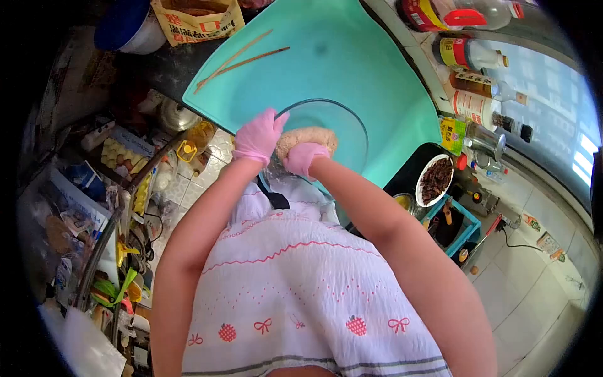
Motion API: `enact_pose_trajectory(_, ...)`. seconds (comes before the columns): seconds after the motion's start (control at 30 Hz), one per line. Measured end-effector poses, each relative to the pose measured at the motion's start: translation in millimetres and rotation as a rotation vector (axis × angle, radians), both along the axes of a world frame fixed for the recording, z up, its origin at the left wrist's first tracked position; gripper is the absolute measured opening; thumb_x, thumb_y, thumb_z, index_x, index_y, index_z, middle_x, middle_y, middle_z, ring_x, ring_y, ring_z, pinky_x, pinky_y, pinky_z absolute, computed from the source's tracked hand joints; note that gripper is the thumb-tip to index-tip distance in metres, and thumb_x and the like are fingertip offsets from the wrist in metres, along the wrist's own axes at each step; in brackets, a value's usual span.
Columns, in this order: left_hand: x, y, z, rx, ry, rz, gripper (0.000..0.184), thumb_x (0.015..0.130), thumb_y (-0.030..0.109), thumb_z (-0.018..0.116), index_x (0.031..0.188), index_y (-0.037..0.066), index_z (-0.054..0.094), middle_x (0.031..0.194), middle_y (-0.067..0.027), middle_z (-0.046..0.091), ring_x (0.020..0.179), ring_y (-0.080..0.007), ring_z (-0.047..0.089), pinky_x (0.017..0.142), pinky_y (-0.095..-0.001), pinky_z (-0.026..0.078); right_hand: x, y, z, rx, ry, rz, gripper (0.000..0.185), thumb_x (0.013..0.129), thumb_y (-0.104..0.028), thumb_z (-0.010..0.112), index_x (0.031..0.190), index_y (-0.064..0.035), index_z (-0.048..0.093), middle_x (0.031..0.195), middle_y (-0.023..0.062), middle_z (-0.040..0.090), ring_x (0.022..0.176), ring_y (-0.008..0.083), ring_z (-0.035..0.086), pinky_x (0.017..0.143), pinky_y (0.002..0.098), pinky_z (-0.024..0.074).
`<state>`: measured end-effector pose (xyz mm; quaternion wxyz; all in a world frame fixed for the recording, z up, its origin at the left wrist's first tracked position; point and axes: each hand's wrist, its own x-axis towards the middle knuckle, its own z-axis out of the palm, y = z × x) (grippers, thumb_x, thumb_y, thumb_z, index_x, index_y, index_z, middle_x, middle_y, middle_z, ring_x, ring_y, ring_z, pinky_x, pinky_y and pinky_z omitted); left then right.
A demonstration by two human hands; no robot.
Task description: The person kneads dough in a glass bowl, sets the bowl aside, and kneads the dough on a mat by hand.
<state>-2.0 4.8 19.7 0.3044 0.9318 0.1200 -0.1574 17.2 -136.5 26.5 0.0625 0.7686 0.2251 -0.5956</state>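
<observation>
A clear glass bowl (361,135) stands on a turquoise mat (352,60), close to the front of my body. Inside it lies a lump of pale brownish dough (317,134). My left hand (256,137), in a pink glove, is closed on the left rim of the bowl. My right hand (305,157), also gloved in pink, grips and presses the near side of the dough; its fingertips are partly hidden by the dough. A pair of wooden chopsticks (242,63) lies on the mat beyond the bowl.
Several sauce bottles (468,53) line the windowsill at right. A white dish of dark brown pieces (435,181) sits right of the mat, by a blue bin (463,227). A yellow packet (200,22) stands at the back left. Cluttered shelves (125,188) fill the left.
</observation>
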Motion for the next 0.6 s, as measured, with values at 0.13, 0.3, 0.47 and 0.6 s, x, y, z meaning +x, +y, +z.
enact_pose_trajectory(0.13, -1, 0, 2, -0.017, 0.038, -0.001, 0.039, 0.096, 0.048, 0.041, 0.1, 0.013, 0.057, 0.083, -0.0152, 0.066, 0.073, -0.0399, 0.063, 0.061, -0.0513, 0.048, 11, 9, -11, -0.032, 0.046, -0.011, 0.044, 0.086, -0.038, 0.044, 0.101, -0.008, 0.072, 0.106, 0.0124, 0.069, 0.101, 0.0296, 0.065, 0.086, 0.0382, 0.0504)
enact_pose_trajectory(0.3, 1, -1, 2, 0.019, 0.025, -0.005, 0.042, 0.096, 0.05, 0.04, 0.099, 0.013, 0.057, 0.08, -0.0177, 0.065, 0.074, -0.041, 0.062, 0.062, -0.0522, 0.047, 21, 9, 3, 0.074, 0.007, -0.066, 0.044, 0.088, -0.039, 0.041, 0.085, -0.0083, 0.073, 0.084, 0.0133, 0.071, 0.077, 0.0319, 0.068, 0.074, 0.041, 0.0533)
enact_pose_trajectory(0.47, 5, 0, 8, 0.049, 0.103, -0.028, 0.047, 0.096, 0.055, 0.035, 0.098, 0.013, 0.056, 0.082, -0.0206, 0.064, 0.077, -0.0433, 0.061, 0.065, -0.0536, 0.046, -25, -23, -15, 0.318, -0.381, -0.137, 0.04, 0.089, -0.038, 0.043, 0.079, -0.0126, 0.072, 0.075, 0.0122, 0.069, 0.068, 0.0328, 0.067, 0.068, 0.0449, 0.0527)
enact_pose_trajectory(0.6, 0, 0, 7, 0.044, 0.077, -0.026, 0.05, 0.096, 0.057, 0.033, 0.098, 0.013, 0.056, 0.082, -0.0214, 0.064, 0.078, -0.0444, 0.06, 0.067, -0.0544, 0.045, -35, -40, 17, 0.501, -0.622, -0.489, 0.044, 0.091, -0.041, 0.04, 0.075, -0.0136, 0.071, 0.073, 0.0129, 0.068, 0.065, 0.0337, 0.066, 0.065, 0.0469, 0.0518)
